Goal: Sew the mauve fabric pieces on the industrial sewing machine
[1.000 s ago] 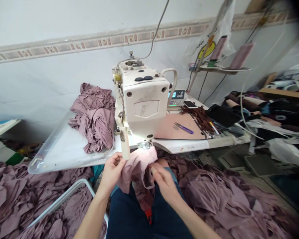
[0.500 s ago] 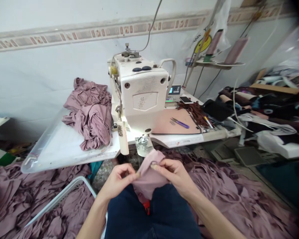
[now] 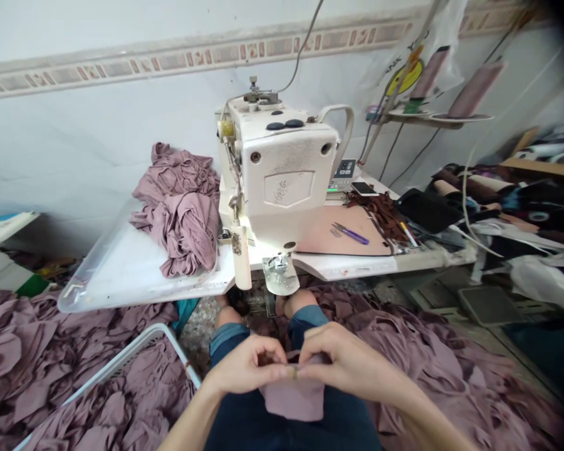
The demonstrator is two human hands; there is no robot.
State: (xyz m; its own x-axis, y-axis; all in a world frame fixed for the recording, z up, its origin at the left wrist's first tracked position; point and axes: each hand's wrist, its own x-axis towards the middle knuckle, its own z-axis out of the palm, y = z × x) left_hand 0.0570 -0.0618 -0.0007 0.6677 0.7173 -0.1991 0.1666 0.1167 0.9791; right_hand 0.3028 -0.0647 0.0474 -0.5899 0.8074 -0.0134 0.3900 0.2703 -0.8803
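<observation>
A small piece of mauve fabric (image 3: 295, 399) hangs over my lap, pinched along its upper edge. My left hand (image 3: 251, 366) grips that edge between thumb and fingers. Close beside it, thumb tips nearly touching, my right hand (image 3: 336, 357) pinches the same edge. Both hands are closed, and part of the cloth behind the fingers is hidden. Just beyond them stands a white sewing machine (image 3: 286, 169), whose metal plate (image 3: 281, 279) juts out at the table edge.
Mauve garments (image 3: 183, 210) are heaped on the white table (image 3: 117, 263) left of the machine. Purple snips (image 3: 352, 233) lie on a tan board (image 3: 319, 228). A white basket (image 3: 169, 335) of mauve cloth stands at lower left. More mauve fabric (image 3: 418, 351) piles up at right.
My hands have come together and drawn back toward my lap with the fabric, away from the machine plate. My knees now show under the table. The view has shifted slightly left.
</observation>
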